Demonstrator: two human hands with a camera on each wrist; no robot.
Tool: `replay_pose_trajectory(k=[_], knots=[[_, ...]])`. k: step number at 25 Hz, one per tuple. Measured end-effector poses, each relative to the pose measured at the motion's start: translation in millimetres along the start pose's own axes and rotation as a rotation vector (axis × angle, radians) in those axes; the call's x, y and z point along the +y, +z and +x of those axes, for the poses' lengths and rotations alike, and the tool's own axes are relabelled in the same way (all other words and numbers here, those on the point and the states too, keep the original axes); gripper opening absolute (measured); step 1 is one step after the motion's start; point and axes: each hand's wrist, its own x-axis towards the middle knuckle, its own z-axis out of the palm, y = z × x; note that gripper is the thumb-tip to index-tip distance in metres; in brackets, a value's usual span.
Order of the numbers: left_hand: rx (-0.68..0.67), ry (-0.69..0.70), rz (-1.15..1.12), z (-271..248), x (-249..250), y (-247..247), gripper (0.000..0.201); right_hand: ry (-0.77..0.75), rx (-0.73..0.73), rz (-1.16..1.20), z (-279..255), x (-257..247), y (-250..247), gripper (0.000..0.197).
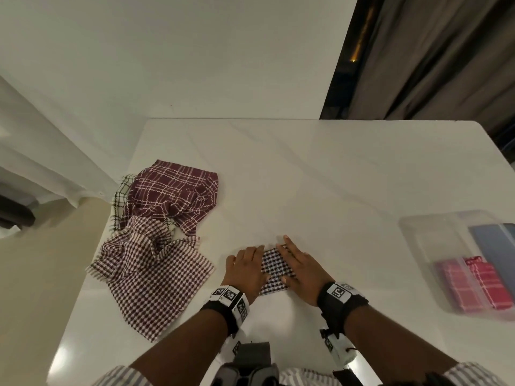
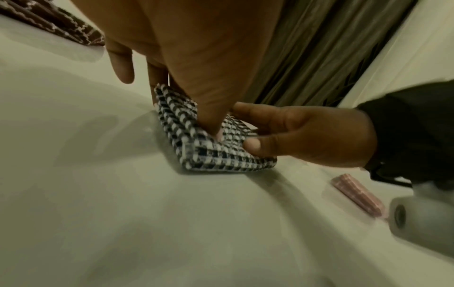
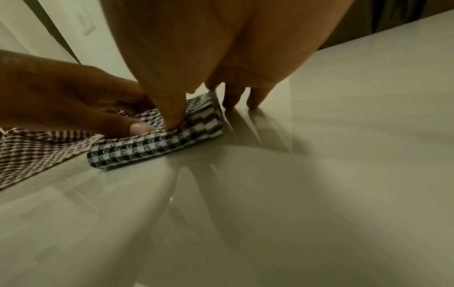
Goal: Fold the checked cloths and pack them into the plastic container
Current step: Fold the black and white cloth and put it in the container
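I see the white glossy table (image 1: 306, 168) from the head cam, smooth and a bit marbled, w/ both my hands near its front edge on a small black-and-white checked cloth (image 1: 274, 270). This cloth is folded to a narrow thick rectangle, woven and slightly rough in texture, and it lies flat on the table betw. the two hands. My left hand (image 1: 246, 270) lies palm down on its left part, fingers straight and together, thumb spread to the side. My right hand (image 1: 299, 270) presses the right part in the same way, fingers stretched forward; in the right wrist cam two fingertips (image 3: 255, 101) touch the bare table just beside the cloth's far edge, and the thumb pushes into the fold. No finger curls around the fabric, both hands only press. To the left, a loose heap: a maroon cloth w/ thin white wavy lines (image 1: 178, 196), crumpled, on top of a brown-and-white small-check cloth (image 1: 150, 280) w/ frayed edges, half spread out. A cream cloth w/ dark grid (image 1: 119, 196) shows under them at the table's left edge. At right is the clear plastic container (image 1: 423, 246), rectangular w/ rounded corners, holding two folded pink checked cloths (image 1: 473, 282) and a blue-grey folded piece (image 1: 490, 240).
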Motion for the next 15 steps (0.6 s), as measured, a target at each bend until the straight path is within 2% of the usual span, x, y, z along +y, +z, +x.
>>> replay_pose_trajectory(k=[3, 5, 9, 12, 15], knots=[[-0.12, -0.147, -0.126, -4, 2, 8, 0.069, 0.073, 0.073, 0.138, -21, -3, 12, 0.079], [-0.121, -0.133, -0.182, -5, 4, 13, 0.061, 0.14, 0.091, 0.234, -34, -6, 13, 0.077], [0.004, 0.105, -0.406, -6, 18, 9, 0.038, 0.248, 0.191, 0.422, -57, -9, -9, 0.074], [0.046, 0.282, -0.522, -3, 39, -4, 0.041, 0.331, 0.296, 0.498, -80, -3, -36, 0.068], [0.123, 0.397, -0.607, 2, 65, -18, 0.048, 0.301, 0.403, 0.486, -105, 12, -67, 0.035]])
